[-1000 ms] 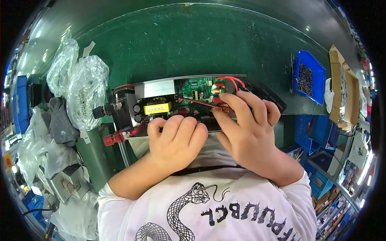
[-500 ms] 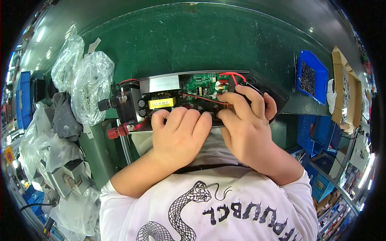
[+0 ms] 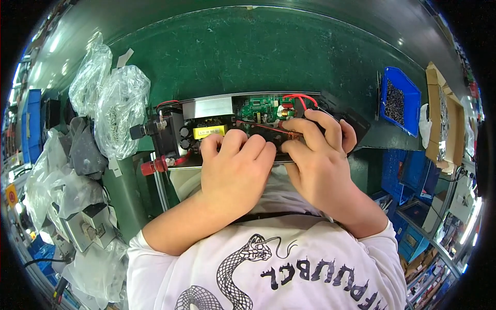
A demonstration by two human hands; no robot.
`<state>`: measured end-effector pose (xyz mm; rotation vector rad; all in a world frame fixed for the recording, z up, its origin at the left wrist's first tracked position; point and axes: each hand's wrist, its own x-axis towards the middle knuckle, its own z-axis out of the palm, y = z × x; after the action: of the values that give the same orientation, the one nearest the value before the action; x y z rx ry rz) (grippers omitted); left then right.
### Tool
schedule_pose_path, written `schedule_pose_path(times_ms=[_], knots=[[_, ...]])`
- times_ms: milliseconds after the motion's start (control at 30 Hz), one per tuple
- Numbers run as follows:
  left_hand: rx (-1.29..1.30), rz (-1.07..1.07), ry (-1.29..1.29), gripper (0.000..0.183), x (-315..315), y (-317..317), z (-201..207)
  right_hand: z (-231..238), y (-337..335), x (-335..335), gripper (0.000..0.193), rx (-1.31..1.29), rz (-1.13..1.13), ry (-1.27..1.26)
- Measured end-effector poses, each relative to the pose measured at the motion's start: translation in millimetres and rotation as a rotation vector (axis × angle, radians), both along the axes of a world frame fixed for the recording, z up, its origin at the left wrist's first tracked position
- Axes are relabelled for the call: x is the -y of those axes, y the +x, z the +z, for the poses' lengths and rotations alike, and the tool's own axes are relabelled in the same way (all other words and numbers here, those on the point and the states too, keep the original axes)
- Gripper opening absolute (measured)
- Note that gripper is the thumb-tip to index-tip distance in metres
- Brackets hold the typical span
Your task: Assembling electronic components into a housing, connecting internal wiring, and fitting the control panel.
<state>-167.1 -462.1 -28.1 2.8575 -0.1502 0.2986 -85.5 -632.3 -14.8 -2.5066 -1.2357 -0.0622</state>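
An open power inverter [image 3: 207, 107] lies lengthwise before me, its green circuit board [image 3: 253, 108] and yellow transformer [image 3: 209, 132] exposed. Black [image 3: 138, 132] and red [image 3: 150, 168] terminals stick out of its left end. My left hand [image 3: 235, 168] is curled over the near side wall, fingertips bent down inside and hidden. Over the right part is my right hand [image 3: 323, 150], thumb and index finger bent around a small copper coil [image 3: 294, 135]; whether they pinch it, I cannot tell. A thin dark red wire [image 3: 261, 126] slants toward that coil. Thick red wires [image 3: 299, 96] loop behind my right fingers.
Clear plastic bags [image 3: 124, 113] with small parts lie on the left of the green table [image 3: 258, 46]. At the right stand a blue bin [image 3: 397, 101] of dark screws and a cardboard box [image 3: 449, 113]. Metal housings [image 3: 90, 227] sit among bags at lower left.
My left hand has shifted slightly up and right, its fingers reaching farther over the inverter and partly covering the transformer's lower edge. My right hand stays nearly in place.
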Motion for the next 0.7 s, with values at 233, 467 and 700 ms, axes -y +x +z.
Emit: schedule_pose_path(times_ms=[233,467,700], knots=[[0.082,-0.024,-0.003,0.020,-2.9,-3.5,-6.4,-0.9,4.0,0.6,0.021,-0.015,0.011,0.030],[0.166,-0.070,0.014,0.029,-14.9,-12.1,-5.5,13.5,9.4,5.7,0.024,-0.146,0.030,0.047],[0.213,-0.031,0.019,0.032,-24.9,-17.3,-5.3,49.7,38.1,47.1,0.019,0.187,-0.203,0.305]])
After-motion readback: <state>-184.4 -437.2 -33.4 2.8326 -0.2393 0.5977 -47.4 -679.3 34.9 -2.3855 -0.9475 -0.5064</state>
